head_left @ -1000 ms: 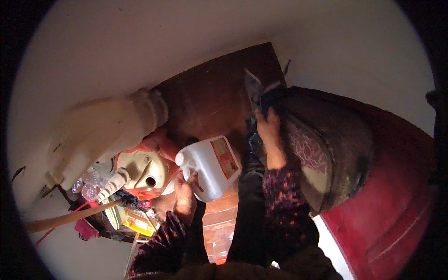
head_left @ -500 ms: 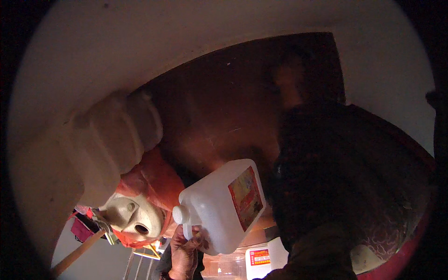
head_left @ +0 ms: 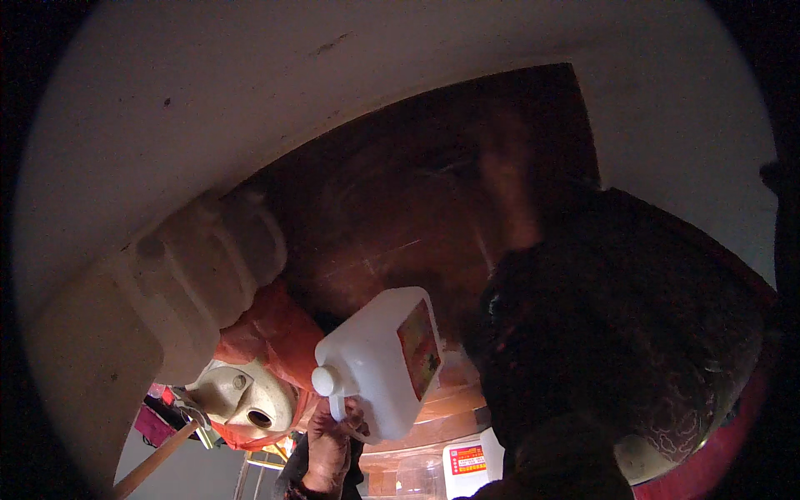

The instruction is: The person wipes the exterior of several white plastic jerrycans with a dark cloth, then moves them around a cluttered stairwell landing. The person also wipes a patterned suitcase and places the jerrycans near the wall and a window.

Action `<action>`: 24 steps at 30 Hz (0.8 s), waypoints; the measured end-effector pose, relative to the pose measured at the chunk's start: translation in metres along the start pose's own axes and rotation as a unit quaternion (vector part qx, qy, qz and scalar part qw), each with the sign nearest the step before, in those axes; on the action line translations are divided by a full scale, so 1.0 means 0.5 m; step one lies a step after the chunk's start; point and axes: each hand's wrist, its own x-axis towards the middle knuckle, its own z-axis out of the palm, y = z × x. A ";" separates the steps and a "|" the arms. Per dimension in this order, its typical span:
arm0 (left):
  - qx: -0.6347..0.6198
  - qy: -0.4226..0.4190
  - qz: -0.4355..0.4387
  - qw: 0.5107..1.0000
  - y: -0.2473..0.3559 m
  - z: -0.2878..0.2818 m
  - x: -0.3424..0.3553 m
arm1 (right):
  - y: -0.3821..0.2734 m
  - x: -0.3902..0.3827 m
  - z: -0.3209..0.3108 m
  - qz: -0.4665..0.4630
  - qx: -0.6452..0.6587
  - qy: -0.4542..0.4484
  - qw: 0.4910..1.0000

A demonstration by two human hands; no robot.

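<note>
1. The left hand (head_left: 329,442) has its fingers curled round the handle of the white jug (head_left: 379,358), clamped on it just below the cap (head_left: 325,381).
2. From that grip, the jug lies up and to the right; it is tilted, cap to the left, its long axis seeming to run from cap toward upper right.
3. The right hand (head_left: 504,167), farther from the handle, is beyond the jug and to its right, blurred over a dark brown surface (head_left: 392,200); whether its fingers are apart or together I cannot tell.
4. Left of the jug are an orange-red cloth (head_left: 279,325) and a beige container (head_left: 250,400) with a round hole; below right, a white container (head_left: 472,458) with a red label.
</note>
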 end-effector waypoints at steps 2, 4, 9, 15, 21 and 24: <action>0.006 0.015 -0.007 1.000 0.001 -0.002 0.002 | 0.065 0.045 -0.009 0.001 -0.118 0.055 0.991; -0.006 0.013 -0.002 1.000 0.002 -0.001 0.003 | 0.066 0.037 0.061 0.040 -0.167 0.006 0.985; 0.043 0.026 -0.003 0.999 0.002 0.005 -0.001 | -0.170 -0.144 0.349 -0.019 -0.120 -0.126 0.985; 0.084 0.031 -0.011 0.996 -0.011 -0.016 -0.004 | -0.278 -0.208 0.315 -0.061 0.079 -0.205 0.974; 0.059 -0.017 -0.031 0.998 -0.022 -0.044 0.010 | -0.104 -0.086 0.223 0.001 -0.109 -0.045 0.993; 0.058 -0.002 -0.050 0.997 -0.015 -0.054 0.013 | -0.176 -0.140 0.339 -0.009 -0.140 -0.085 0.986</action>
